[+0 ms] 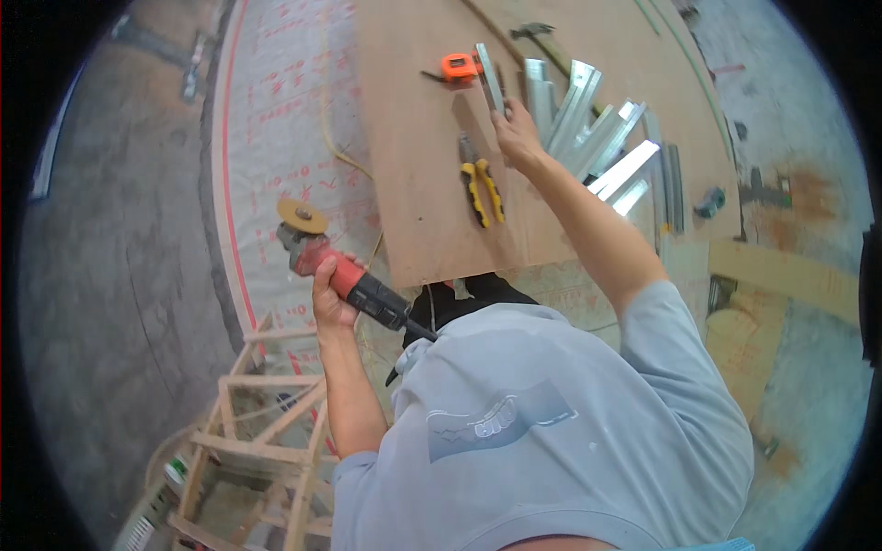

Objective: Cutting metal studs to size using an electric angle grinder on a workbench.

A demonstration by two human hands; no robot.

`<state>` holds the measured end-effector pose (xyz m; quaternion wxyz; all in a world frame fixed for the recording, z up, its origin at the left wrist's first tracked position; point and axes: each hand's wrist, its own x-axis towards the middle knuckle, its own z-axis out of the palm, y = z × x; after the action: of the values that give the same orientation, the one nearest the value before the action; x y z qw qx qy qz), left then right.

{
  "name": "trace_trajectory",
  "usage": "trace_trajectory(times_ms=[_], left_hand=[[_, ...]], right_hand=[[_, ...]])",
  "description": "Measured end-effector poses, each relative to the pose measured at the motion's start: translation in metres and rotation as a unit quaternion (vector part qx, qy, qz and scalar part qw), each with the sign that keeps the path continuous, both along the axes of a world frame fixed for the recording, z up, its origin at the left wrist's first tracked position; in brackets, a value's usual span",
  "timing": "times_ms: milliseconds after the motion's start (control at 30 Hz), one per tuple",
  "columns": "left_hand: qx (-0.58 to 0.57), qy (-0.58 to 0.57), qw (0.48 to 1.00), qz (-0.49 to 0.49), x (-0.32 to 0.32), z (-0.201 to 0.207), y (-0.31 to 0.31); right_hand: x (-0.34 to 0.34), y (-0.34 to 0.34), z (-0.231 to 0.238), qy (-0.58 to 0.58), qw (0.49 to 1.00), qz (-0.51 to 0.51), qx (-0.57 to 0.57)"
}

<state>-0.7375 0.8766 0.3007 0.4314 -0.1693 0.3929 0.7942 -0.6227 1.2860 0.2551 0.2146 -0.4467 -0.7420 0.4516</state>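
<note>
We look down on a broad brown plywood board [413, 138] that serves as a worktop, with a pale plastic sheet printed in red characters and edged by a red curved line [276, 119] spread over the grey floor to its left. Below that sheet stands a bare wooden trestle frame [266, 432].

On the board's right part lies a fanned heap of shiny silver metal channel offcuts [597, 138]. Our right hand [516, 136] reaches out to it — the fingers are closed around one narrow grey metal strip [490, 78], which stands tilted on the board just beside the heap (how firmly, we cannot tell).

Our left hand [329, 298] is wrapped tight round the red-and-black angle grinder with a tan disc [344, 275], held off the board's left edge, above the printed sheet, disc pointing away from us.

Near the right hand lie yellow-and-black handled pliers [481, 188], and further up — touching the strip's far end — an orange tape measure [457, 66]. A hammer [537, 35] rests at the board's far edge.
</note>
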Motion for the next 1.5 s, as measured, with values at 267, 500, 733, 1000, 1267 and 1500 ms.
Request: trace_trajectory(times_ms=[267, 500, 733, 1000, 1267, 1500], left_hand=[[0.055, -0.077, 0.996, 0.006, -0.011, -0.035, 0.005], [0.003, -0.108, 0.994, 0.015, -0.008, -0.071, 0.012], [-0.007, -0.102, 0.995, -0.018, -0.008, -0.094, 0.025], [0.003, -0.094, 0.995, -0.037, -0.007, -0.053, 0.025], [-0.016, -0.018, 1.000, -0.013, 0.001, -0.009, 0.032], [-0.014, 0.050, 0.994, 0.093, 0.006, -0.043, 0.056]], right_hand=[[0.016, -0.165, 0.018, -0.069, 0.963, 0.222, -0.139], [0.001, -0.201, 0.000, -0.114, 0.942, 0.293, -0.114], [0.003, -0.201, -0.007, -0.089, 0.943, 0.307, -0.092], [0.003, -0.194, -0.015, -0.063, 0.937, 0.308, -0.150], [0.002, -0.195, -0.011, -0.068, 0.937, 0.304, -0.159], [0.003, -0.194, -0.019, -0.065, 0.933, 0.293, -0.197]])
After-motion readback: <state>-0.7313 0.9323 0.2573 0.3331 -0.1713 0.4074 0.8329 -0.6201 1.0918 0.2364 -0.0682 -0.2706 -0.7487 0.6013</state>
